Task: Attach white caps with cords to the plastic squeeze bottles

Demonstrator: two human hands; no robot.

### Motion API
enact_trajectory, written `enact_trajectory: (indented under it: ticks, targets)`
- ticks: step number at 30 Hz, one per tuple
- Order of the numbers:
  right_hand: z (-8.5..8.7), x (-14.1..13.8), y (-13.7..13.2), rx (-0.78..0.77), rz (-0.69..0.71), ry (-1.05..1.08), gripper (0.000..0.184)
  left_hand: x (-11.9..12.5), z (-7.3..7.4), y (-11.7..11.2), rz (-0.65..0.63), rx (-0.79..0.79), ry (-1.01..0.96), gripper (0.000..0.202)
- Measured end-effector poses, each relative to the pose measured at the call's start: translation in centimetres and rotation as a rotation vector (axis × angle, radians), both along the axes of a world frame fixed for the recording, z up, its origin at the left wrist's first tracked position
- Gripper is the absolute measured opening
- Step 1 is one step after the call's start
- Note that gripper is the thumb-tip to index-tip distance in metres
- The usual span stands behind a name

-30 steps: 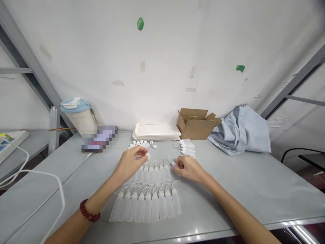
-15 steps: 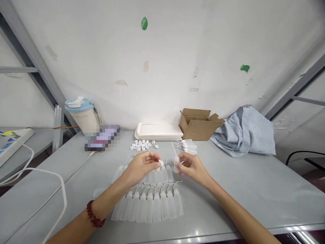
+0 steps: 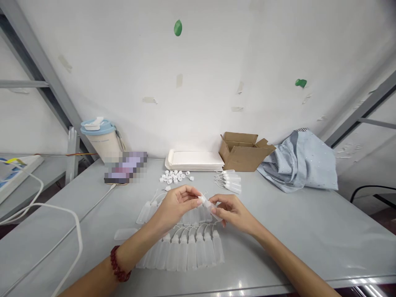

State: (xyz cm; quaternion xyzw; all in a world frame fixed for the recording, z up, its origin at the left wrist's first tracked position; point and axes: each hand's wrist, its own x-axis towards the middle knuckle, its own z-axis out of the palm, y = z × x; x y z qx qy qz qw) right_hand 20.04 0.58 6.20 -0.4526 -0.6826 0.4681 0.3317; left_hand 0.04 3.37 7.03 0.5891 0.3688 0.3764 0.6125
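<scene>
My right hand [image 3: 230,210] is closed around a small translucent squeeze bottle [image 3: 213,209], which tilts with its neck toward the upper left. At that neck, the thumb and fingers of my left hand [image 3: 182,202] pinch a small white cap [image 3: 202,199]; fingers partly hide where the two meet. Below my hands lies a front row of translucent bottles [image 3: 192,251], each with a thin white tube at its neck. A second row of bottles [image 3: 144,212] lies behind, partly covered by my left hand. Loose white caps [image 3: 175,177] are piled beyond it.
Several more bottles [image 3: 232,180] lie near an open cardboard box [image 3: 244,159]. A stack of white envelopes [image 3: 194,161] rests against the wall. A blue-lidded cup [image 3: 102,142] and a phone [image 3: 125,167] with a white cable [image 3: 93,210] stand left; grey-blue cloth [image 3: 305,165] lies right.
My hands have come together: the bottle, upright and apart from the cap before, is now tilted left with its neck at the cap. My left hand has shifted slightly right.
</scene>
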Motion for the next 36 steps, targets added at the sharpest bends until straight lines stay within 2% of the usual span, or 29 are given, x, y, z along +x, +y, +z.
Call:
enact_trajectory:
  ticks: [10,15,25,30,36]
  targets:
    - [0.8,-0.2,-0.1,0.099,-0.001,-0.019,0.029,0.4,0.0,-0.2,-0.047,0.029,0.006,0.018]
    - [0.0,-0.3,0.0,0.000,-0.017,0.100,0.029,0.3,-0.2,-0.1,-0.038,0.055,0.001,0.017]
    - [-0.5,-0.4,0.2,-0.164,0.023,0.278,0.036,0.4,-0.4,-0.5,-0.026,0.248,0.026,0.011]
    - [-0.5,-0.4,0.2,-0.131,0.025,0.269,0.030,0.3,-0.2,-0.3,-0.046,0.144,0.030,0.016]
    - [-0.7,-0.4,0.0,-0.103,0.002,0.204,0.027,0.3,-0.3,-0.2,-0.126,-0.010,0.156,0.027]
